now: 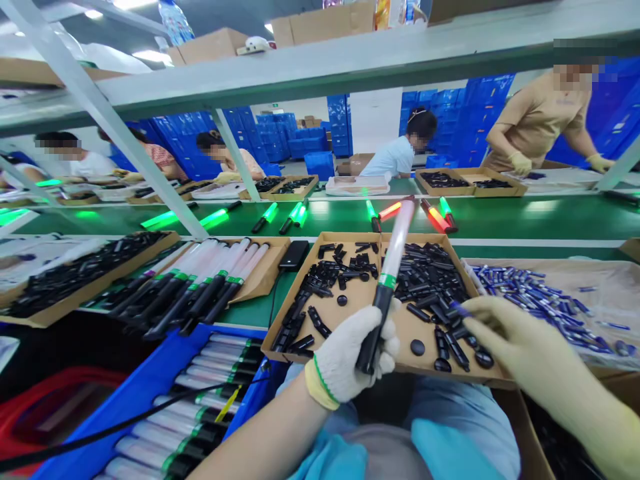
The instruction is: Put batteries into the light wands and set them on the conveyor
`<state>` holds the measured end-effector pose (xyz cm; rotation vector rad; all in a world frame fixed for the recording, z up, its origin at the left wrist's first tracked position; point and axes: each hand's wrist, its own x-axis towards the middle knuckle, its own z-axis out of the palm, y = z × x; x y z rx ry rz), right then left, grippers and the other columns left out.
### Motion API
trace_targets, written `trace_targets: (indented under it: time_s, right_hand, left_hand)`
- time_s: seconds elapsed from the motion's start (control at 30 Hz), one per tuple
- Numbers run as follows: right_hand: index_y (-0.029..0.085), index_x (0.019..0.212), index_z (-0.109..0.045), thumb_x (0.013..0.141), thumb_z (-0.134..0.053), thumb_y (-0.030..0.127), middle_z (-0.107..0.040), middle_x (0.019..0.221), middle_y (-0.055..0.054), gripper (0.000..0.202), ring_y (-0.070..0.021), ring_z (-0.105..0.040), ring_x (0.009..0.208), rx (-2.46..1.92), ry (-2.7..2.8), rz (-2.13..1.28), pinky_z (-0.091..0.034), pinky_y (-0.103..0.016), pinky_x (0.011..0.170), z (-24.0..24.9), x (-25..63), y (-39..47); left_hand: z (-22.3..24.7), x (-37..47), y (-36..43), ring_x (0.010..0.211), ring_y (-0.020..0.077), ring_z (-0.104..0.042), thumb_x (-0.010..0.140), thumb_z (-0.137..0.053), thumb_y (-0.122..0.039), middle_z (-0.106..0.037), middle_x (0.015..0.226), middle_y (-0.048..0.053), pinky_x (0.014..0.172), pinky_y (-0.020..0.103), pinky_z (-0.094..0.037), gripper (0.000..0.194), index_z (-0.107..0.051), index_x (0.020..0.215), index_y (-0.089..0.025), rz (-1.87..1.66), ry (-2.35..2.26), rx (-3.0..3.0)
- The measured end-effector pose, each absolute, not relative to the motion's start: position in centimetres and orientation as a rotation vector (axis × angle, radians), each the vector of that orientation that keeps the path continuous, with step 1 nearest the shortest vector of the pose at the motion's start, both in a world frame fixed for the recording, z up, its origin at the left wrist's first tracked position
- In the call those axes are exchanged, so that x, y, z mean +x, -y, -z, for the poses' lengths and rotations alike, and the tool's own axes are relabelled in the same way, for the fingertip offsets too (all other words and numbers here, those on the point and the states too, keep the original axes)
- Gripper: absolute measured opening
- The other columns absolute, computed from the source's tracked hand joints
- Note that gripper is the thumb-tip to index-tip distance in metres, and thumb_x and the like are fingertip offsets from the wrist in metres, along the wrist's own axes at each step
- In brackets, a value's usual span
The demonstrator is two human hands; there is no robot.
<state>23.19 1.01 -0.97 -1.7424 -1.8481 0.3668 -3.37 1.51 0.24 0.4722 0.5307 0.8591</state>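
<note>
My left hand point(353, 350), in a white knit glove, is wrapped round the black handle of a light stick point(393, 267), which stands tilted with its clear tube pointing up and away. My right hand point(493, 327), in a pale yellow glove, is over the right edge of a cardboard tray point(363, 310). Its thumb and fingers are pinched near a small purple-blue item point(460, 309). The tray holds many small black parts point(430, 273) and several round black caps point(417, 347).
To the right lies a tray of blue-purple cylinders point(540, 300). Light sticks fill a blue bin point(130, 393) at lower left, and more lie point(205, 267) above it. A green conveyor point(330, 217) carries lit sticks. Co-workers sit beyond; a metal frame point(320, 73) crosses overhead.
</note>
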Motion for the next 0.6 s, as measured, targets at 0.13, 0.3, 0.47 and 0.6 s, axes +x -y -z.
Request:
trace_targets:
  time_s: [0.13,0.3,0.47,0.6]
  right_hand:
    - [0.028,0.112,-0.065,0.097,-0.049,0.028,-0.071,0.108,-0.002,0.022,-0.0167,-0.069,0.099,-1.271,1.947,-0.391,-0.056,-0.028,0.086,-0.3,15.7,3.0]
    - [0.023,0.115,-0.060,0.099,-0.044,0.022,-0.072,0.100,-0.005,0.022,-0.0191,-0.070,0.090,-1.152,1.932,-0.185,-0.059,-0.030,0.074,0.0,12.3,3.0]
    - [0.019,0.086,-0.059,0.100,-0.041,0.023,-0.063,0.072,-0.004,0.023,-0.0197,-0.063,0.065,-1.100,2.019,-0.078,-0.051,-0.032,0.056,0.5,10.9,2.9]
    - [0.018,0.088,-0.059,0.100,-0.044,0.022,-0.062,0.074,-0.005,0.019,-0.0201,-0.063,0.070,-1.024,2.008,-0.022,-0.050,-0.032,0.062,0.8,9.9,2.7]
  left_hand:
    - [0.2,-3.4,-2.0,0.065,0.0093,-0.057,0.094,-0.058,-0.039,-0.048,0.073,-0.002,0.052,0.016,-0.047,0.029,-0.064,0.110,-0.016,-0.924,-0.498,0.440]
    - [0.9,-3.6,-1.6,0.074,0.0110,-0.064,0.095,-0.056,-0.034,-0.064,0.091,0.004,0.057,0.018,-0.051,0.030,-0.067,0.114,-0.014,-1.013,-0.514,0.383]
    - [0.6,-3.1,-0.9,0.103,0.0252,-0.067,0.093,-0.056,-0.036,-0.072,0.105,0.010,0.095,0.038,-0.051,0.029,-0.073,0.097,-0.013,-1.091,-0.486,0.404]
    - [0.5,-2.4,-0.3,0.107,0.0282,-0.067,0.093,-0.055,-0.043,-0.072,0.112,0.011,0.097,0.043,-0.049,0.033,-0.074,0.099,-0.017,-1.064,-0.421,0.325]
